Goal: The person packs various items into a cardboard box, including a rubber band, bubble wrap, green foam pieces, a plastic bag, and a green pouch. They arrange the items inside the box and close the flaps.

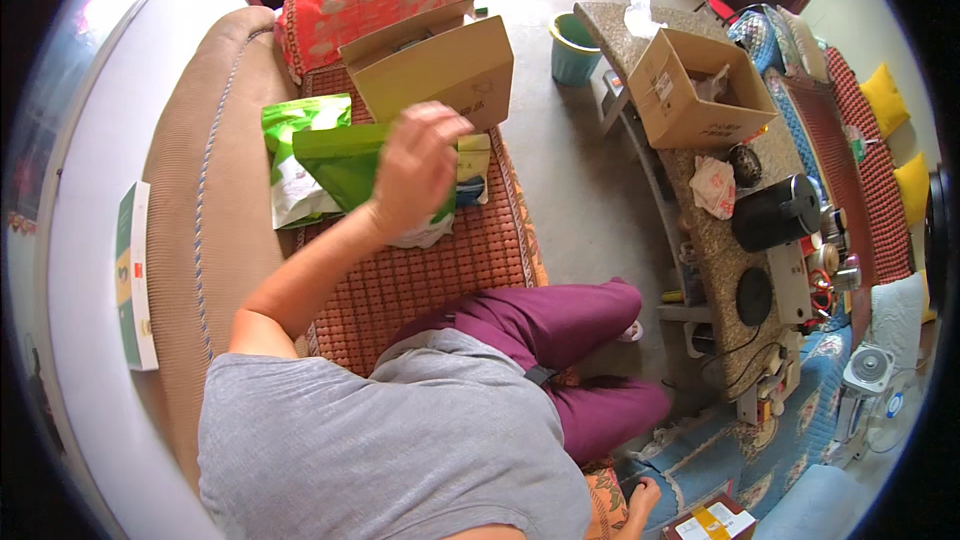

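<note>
My left hand, blurred, is over a green pouch on the woven seat mat; its fingers are partly bent and nothing shows in them. A green and white pouch stands to the left, against the sofa back. Right of my hand, a cream pouch with a dark blue lower part is partly hidden. Just behind the pouches stands a cardboard box with its flaps up. My right hand is low at the right, beside the patterned seat edge, its fingers loosely bent; whether it holds anything is unclear.
A red patterned cushion lies beyond the box. At the right, a stone-topped table carries an open carton, a black kettle and cups. A green bin stands on the floor. A taped box is at the bottom right.
</note>
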### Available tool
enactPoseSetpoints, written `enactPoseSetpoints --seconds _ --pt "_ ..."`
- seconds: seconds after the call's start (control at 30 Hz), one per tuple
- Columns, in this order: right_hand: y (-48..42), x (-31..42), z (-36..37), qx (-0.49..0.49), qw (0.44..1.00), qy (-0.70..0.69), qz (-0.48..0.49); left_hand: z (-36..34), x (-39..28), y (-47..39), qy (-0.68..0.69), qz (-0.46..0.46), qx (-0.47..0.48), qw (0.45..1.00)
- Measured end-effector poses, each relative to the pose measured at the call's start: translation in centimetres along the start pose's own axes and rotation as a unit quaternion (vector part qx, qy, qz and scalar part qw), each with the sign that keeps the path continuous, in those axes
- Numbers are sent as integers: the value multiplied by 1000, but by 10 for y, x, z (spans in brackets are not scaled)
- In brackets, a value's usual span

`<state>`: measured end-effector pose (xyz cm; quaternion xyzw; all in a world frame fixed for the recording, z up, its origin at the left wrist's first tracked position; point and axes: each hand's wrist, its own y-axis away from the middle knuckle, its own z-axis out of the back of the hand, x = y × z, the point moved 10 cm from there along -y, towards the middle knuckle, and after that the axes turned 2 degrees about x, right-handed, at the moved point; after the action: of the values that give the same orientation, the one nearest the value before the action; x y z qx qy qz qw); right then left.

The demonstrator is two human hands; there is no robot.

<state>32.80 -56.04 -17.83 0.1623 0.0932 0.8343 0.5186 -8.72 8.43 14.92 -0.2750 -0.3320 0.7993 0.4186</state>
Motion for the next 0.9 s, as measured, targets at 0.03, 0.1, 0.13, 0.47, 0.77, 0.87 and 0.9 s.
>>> enactPoseSetpoints --seconds 0.03,0.1,0.13,0.47,0.77,0.87,0.9 --pt "-8 17 -1 -11 999 -19 24 18 26 -13 -45 18 -26 998" --pt "-5 27 15 -65 996 -45 38 25 73 -34 -50 87 -9 995" --pt "-12 52 20 -56 995 -53 60 24 98 -41 -37 120 9 992" --pt "-28 212 32 -116 982 -75 132 -235 106 -117 382 353 400 755" --pt "-17 254 -3 -123 990 -41 50 -464 44 -160 490 490 368 620" --pt "-16 252 0 -134 989 -45 45 -509 38 -159 486 543 330 600" --pt "-12 246 1 -134 990 -41 27 -515 26 -159 498 548 336 582"
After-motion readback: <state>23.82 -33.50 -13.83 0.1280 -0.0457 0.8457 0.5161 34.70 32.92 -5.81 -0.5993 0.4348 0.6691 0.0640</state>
